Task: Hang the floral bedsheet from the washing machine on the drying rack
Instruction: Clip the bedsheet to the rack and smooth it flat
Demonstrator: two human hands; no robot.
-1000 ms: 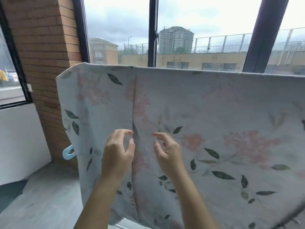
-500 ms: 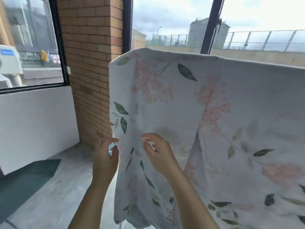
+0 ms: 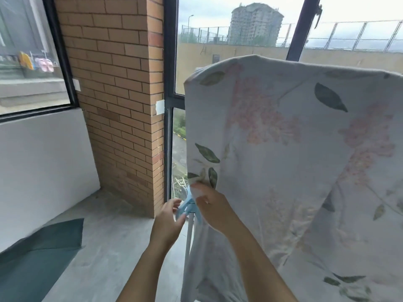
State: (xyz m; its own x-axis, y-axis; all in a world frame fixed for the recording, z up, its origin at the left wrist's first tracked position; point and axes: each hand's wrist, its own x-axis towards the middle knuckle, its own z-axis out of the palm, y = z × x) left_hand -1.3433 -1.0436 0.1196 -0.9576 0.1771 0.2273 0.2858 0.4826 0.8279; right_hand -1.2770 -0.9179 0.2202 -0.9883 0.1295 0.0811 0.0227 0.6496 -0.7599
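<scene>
Bedsheet of pale cloth with pink blossoms and green leaves [image 3: 283, 149] is hanging over the drying rack's top edge | right hand [image 3: 212, 209] is pinching its left edge beside the white metal rack pole [image 3: 188, 238] | left hand [image 3: 168, 224] is gripping a light-blue plastic clip [image 3: 185, 208], likely to peg that edge.

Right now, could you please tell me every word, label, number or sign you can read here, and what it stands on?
No readable text anywhere in this view.
floral bedsheet: printed leaves and pink flowers only, no lettering.
white slip on the brick pillar: looks blank.
blue plastic part: no marking shows.
Coloured shapes behind the left window: too blurred to read.
</scene>
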